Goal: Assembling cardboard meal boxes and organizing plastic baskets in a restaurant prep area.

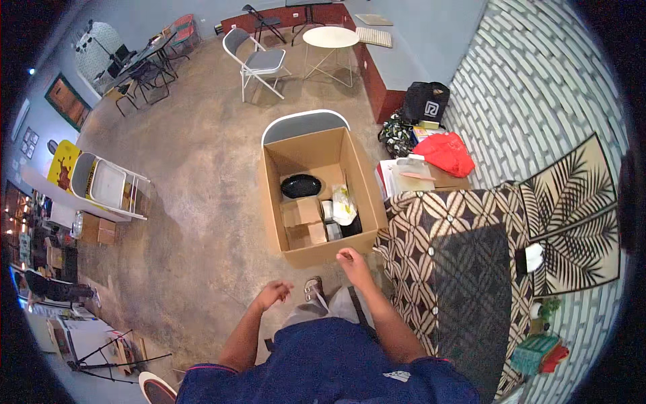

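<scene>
A large open cardboard box (326,257) stands before me, set on a folding chair (303,122) whose grey back shows behind it. Inside the box are a black oval bowl (301,186), a smaller brown carton (303,213), a white and yellow plastic packet (344,205) and some small grey items I cannot make out. My left hand (274,294) hovers short of the box, its fingers loosely apart and empty. Closer to the box's near right corner is my right hand (354,267), fingers loosely bent, with nothing visible in them.
To my right runs a table with a patterned cloth (412,269) and a dark runner (471,296). A red bag (445,153) and a black backpack (425,102) lie beyond it. Farther off are a grey folding chair (262,62) and a round white table (330,37). A black tripod (101,363) stands lower left.
</scene>
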`<state>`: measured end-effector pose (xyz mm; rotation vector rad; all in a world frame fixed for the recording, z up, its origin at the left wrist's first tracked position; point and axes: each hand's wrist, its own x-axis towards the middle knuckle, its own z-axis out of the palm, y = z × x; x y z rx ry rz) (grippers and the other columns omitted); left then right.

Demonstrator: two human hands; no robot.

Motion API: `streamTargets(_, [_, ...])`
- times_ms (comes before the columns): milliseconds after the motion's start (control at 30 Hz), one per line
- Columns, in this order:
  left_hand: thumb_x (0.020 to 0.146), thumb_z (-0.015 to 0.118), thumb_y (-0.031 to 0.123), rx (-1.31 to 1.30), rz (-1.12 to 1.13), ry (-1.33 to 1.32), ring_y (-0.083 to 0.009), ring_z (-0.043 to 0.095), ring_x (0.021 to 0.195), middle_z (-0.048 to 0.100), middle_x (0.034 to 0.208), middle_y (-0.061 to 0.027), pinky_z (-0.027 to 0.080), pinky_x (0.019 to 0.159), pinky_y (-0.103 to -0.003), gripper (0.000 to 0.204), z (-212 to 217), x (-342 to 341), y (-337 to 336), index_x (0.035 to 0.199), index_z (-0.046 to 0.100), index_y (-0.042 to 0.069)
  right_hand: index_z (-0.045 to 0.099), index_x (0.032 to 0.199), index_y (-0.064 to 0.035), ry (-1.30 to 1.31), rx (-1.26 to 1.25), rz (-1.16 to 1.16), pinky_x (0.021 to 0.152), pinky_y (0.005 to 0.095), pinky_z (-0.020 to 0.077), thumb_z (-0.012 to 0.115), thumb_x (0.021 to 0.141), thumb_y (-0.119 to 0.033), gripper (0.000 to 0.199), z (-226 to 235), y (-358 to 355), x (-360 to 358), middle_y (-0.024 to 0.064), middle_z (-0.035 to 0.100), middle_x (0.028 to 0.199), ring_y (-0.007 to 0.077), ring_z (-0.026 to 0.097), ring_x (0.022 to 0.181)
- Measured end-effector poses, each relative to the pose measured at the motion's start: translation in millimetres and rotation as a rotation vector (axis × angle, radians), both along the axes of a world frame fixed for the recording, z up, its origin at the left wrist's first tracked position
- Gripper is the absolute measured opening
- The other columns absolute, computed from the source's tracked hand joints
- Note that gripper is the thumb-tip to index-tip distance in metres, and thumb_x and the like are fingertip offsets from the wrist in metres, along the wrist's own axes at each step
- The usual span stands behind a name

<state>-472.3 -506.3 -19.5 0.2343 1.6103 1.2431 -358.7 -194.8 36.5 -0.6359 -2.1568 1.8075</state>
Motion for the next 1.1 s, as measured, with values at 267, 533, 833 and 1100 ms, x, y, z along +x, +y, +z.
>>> streamTargets(267, [0.095, 0.057, 0.019, 0.093, 0.523, 0.474, -0.0182, 0.062, 0.094, 0.063, 0.101, -0.0094, 0.051, 0.084, -0.031, 0.025, -27, -100, 124, 0.112, 0.057, 0.001, 0.039, 0.136, 0.0034, -0.348, 0.085, 0.195, 0.095, 0.0400, 0.0468, 0.078, 0.079, -0.036, 0.079, -124, 34, -161, 0.0247, 0.058, 0.117, 0.0326, 0.057, 0.111])
streamTargets(533, [0.086, 0.065, 0.029, -0.435, 0.504, 0.216, -0.0400, 0.036, 0.138, 0.036, 0.147, -0.0302, 0.031, 0.113, -0.041, 0.086, -186, -151, 143, 0.149, 0.018, -0.005, 0.017, 0.145, 0.0124, -0.737, 0.162, 0.475, 0.115, 0.0411, 0.0287, 0.082, 0.070, -0.043, 0.114, -211, 67, -222, 0.0325, 0.029, 0.149, 0.0405, 0.031, 0.140])
streamTargets(833, [0.085, 0.061, 0.024, -0.364, 0.446, 0.208, -0.0411, 0.026, 0.142, 0.025, 0.151, -0.0320, 0.022, 0.117, -0.042, 0.084, -227, -151, 160, 0.150, 0.015, -0.004, 0.049, 0.126, 0.0025, -0.646, 0.212, 0.262, 0.097, 0.0480, 0.0448, 0.069, 0.081, -0.026, 0.057, -275, 60, -232, 0.0279, 0.059, 0.119, 0.0455, 0.054, 0.114])
streamTargets(1100, [0.084, 0.058, 0.007, -0.324, 0.395, 0.468, -0.0411, 0.042, 0.121, 0.044, 0.126, -0.0274, 0.035, 0.107, -0.045, 0.054, -140, -155, 175, 0.133, 0.038, -0.004, 0.051, 0.126, 0.0014, -0.586, -0.051, 0.117, 0.097, 0.0438, 0.0442, 0.054, 0.088, -0.018, 0.043, -244, 74, -225, 0.0282, 0.060, 0.119, 0.0458, 0.053, 0.114])
